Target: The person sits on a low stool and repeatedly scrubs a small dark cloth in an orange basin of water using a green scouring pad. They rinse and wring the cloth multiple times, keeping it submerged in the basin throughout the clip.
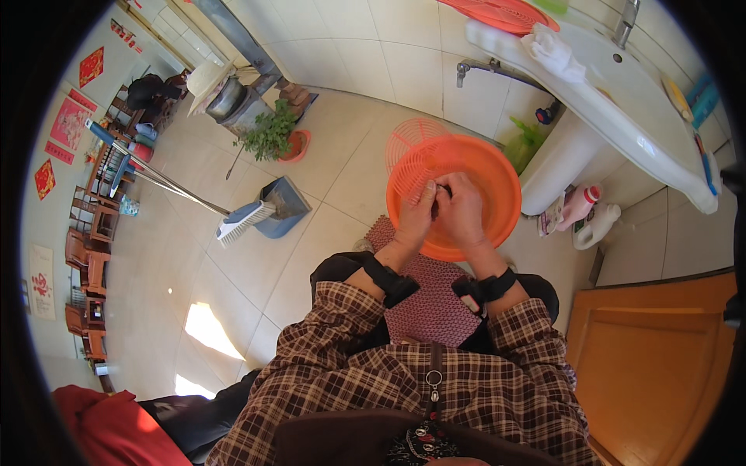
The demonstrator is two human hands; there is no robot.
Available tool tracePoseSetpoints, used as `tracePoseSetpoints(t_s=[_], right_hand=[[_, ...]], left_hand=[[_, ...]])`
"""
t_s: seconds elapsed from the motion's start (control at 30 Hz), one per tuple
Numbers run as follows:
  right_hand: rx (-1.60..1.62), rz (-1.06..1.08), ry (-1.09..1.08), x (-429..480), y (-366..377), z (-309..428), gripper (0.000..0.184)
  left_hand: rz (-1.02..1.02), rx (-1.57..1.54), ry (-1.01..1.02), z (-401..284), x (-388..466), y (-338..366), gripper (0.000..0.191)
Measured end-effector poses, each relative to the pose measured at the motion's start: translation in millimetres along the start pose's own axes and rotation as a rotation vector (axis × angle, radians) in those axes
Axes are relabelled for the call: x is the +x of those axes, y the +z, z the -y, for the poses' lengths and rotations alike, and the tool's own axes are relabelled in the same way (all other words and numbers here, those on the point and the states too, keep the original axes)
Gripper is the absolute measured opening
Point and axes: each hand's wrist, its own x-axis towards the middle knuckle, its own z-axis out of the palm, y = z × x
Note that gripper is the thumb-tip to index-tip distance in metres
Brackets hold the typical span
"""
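Observation:
An orange plastic basin (506,198) stands on the tiled floor in front of me. Both of my hands are over it, close together. My left hand (417,218) holds a round coral-pink plastic rack or lid with slots (417,148), which tilts over the basin's far left rim. My right hand (463,207) meets it, its fingers bent around a small dark thing (441,201) between the two hands. What that thing is, the fingers hide. A pink knitted mat (419,309) lies under the near side of the basin.
A white pedestal sink (629,134) rises at the right, with bottles (597,226) by its foot and a wall tap (462,74) nearby. Left are a potted plant (268,137), a dustpan (288,207) and a brush (247,221). A person's red clothing (111,425) shows at lower left.

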Motion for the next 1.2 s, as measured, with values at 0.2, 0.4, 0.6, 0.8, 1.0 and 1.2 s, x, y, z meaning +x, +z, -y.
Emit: tracePoseSetpoints(t_s=[0.2,0.4,0.6,0.8,1.0,1.2], right_hand=[[-0.011,0.024,0.056,3,0,-8,0.006],[0.005,0.036,0.051,-1,1,-9,0.008],[0.125,-0.103,0.232,12,-12,-30,0.007],[0.05,-0.043,0.097,-2,-7,-17,0.007],[0.005,0.027,0.023,-10,3,-4,0.009],[0.036,0.0,-0.042,-10,5,0,0.01]], left_hand=[[-0.039,-0.028,0.047,3,-1,1,0.028],[-0.042,-0.008,0.011,1,-1,-3,0.025],[-0.068,0.009,0.061,-7,1,-3,0.025],[-0.062,-0.005,0.026,-7,7,-7,0.027],[-0.124,-0.072,0.091,-6,6,-5,0.025],[-0.169,-0.129,0.055,-4,5,-5,0.027]])
